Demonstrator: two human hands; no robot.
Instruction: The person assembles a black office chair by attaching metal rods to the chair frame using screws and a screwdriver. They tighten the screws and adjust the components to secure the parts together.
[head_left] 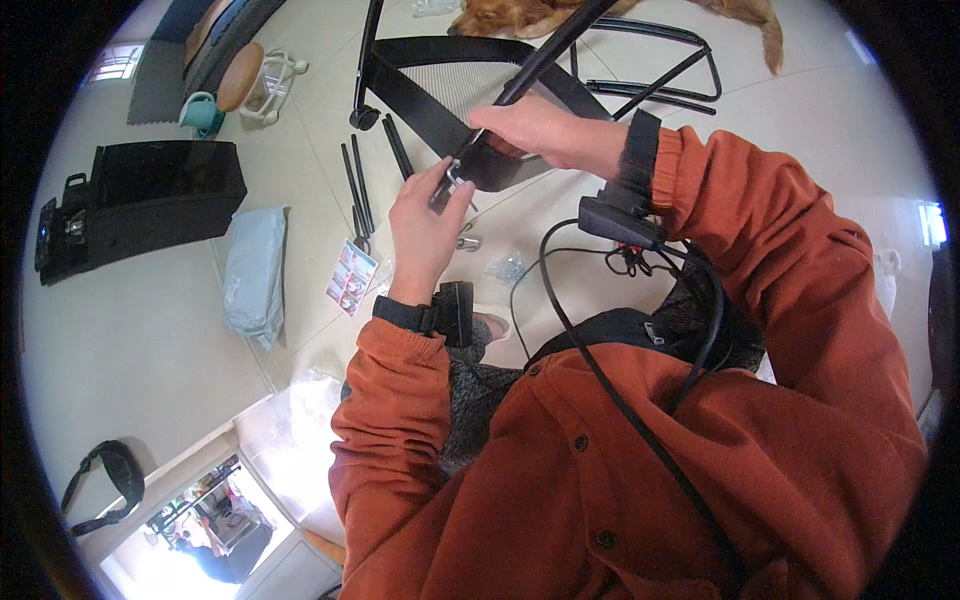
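A long black metal tube (548, 55) slants down from the top of the view toward me. My right hand (535, 130) is wrapped round it near its lower end. At that end my left hand (425, 225) pinches a small silvery metal fitting (455, 170) between thumb and fingers; its exact kind is too small to make out. Behind and partly under my right hand is a chair part, a black frame with pale mesh (450, 85). A loose silvery metal piece (468, 243) lies on the floor just right of my left hand.
Several black tubes (357, 185) and a printed leaflet (350, 278) lie left of my hands. Farther left are a grey plastic parcel (254, 275) and a glossy black case (165, 200). A bent black tube frame (690, 70) and a dog (520, 18) are at the far side. Cables (560, 300) hang before me.
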